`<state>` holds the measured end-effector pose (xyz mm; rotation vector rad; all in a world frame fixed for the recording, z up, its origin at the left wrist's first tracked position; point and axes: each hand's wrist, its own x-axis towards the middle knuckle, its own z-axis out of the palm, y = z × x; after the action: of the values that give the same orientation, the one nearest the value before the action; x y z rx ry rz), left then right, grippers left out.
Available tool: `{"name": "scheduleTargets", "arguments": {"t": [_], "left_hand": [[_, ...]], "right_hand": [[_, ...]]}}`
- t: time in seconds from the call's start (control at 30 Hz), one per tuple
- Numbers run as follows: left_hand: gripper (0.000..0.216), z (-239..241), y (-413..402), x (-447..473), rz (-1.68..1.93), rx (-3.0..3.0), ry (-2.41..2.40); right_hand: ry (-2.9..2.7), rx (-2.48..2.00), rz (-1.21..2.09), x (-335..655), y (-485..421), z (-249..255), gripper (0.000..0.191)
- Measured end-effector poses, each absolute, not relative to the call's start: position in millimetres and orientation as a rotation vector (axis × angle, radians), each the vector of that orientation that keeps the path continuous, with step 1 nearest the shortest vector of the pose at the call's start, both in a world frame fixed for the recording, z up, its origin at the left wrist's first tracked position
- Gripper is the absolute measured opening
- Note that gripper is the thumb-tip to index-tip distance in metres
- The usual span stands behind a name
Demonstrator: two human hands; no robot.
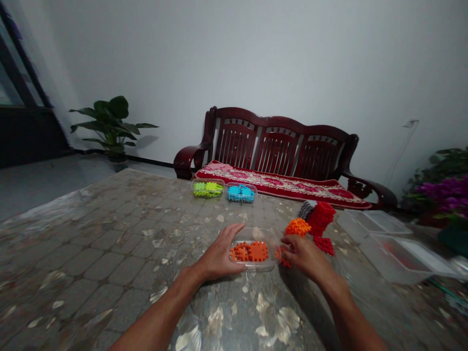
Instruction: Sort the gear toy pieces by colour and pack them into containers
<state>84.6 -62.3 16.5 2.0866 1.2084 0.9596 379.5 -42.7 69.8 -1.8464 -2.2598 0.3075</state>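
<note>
A clear plastic container (272,234) holds several flat orange toothed building pieces (258,251). My left hand (221,251) is wrapped around the left end of this container, fingers at the far side and thumb at the near side. Just off its right end, my right hand (302,253) points its fingers down, closed at the tips around an orange toothed piece (278,253). Other small orange-red pieces (285,263) show beneath that hand, partly hidden by it. Behind the right hand sit an orange cluster (297,226) and a tall red cluster (321,219) of joined pieces.
Farther back on the patterned table (120,243) stand a container of yellow-green pieces (207,189) and one of blue pieces (241,193). Translucent plastic boxes (398,258) lie at the right. A dark red wooden bench (278,146) stands beyond the table.
</note>
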Motion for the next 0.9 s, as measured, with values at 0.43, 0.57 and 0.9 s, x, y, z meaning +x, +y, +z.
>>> {"name": "scheduleTargets", "arguments": {"t": [0.43,0.57,0.9], "left_hand": [[0.099,14.7,-62.4,84.9,0.993,2.101,1.197],[0.100,13.1,-61.4,85.1,0.986,2.104,1.198],[0.102,17.7,-61.7,81.7,0.984,2.078,1.208]], "right_hand": [[-2.629,-1.058,0.344,313.9,-69.3,76.0,0.036],[-2.554,-1.204,0.258,316.7,-67.6,76.6,0.043],[-2.120,-1.604,0.344,359.9,-41.9,69.7,0.043]]}}
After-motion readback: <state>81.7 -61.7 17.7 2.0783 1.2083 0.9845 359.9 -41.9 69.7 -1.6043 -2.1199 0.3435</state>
